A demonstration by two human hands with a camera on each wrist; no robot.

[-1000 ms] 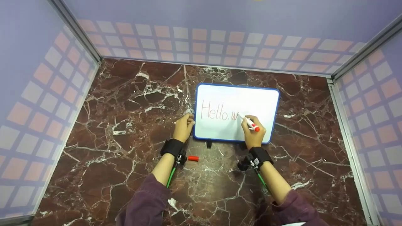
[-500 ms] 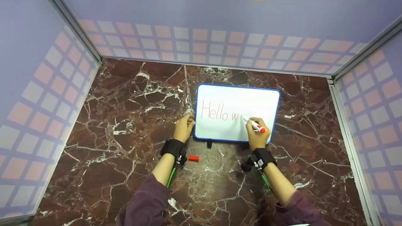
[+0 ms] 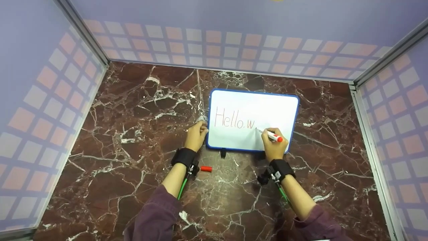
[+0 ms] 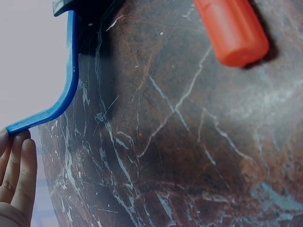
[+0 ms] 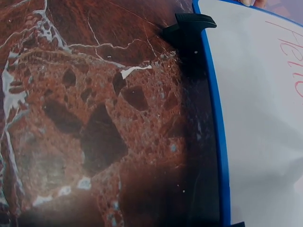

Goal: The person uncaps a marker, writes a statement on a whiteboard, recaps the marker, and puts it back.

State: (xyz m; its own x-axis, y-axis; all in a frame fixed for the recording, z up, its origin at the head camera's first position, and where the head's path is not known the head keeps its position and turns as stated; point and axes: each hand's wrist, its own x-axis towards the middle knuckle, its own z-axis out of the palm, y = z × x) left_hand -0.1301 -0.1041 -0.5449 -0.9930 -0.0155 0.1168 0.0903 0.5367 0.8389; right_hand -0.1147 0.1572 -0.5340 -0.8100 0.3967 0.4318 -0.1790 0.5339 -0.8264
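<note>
A small whiteboard (image 3: 257,105) with a blue frame bears the red handwriting "Hello.w" on its left half. My right hand (image 3: 276,147) grips a white marker (image 3: 271,134) with a red end, its tip at the board just right of the "w". At the board's left edge, my left hand (image 3: 195,136) pinches the blue frame. The left wrist view shows the fingers (image 4: 22,170) of that hand beneath the frame, near a corner. In the right wrist view the whiteboard (image 5: 251,113) lies at the right; the right hand and marker are out of sight there.
A red marker cap (image 3: 206,169) lies on the brown marbled tabletop (image 3: 143,194), right beside the left wrist's camera. Black feet, one of them a black foot (image 3: 223,153), stick out below the board's near edge. Patterned panels (image 3: 230,40) enclose the table on three sides.
My right hand has shifted right with the marker, then its tip has dropped slightly toward me beside the "w". The left hand holds its place at the board's edge.
</note>
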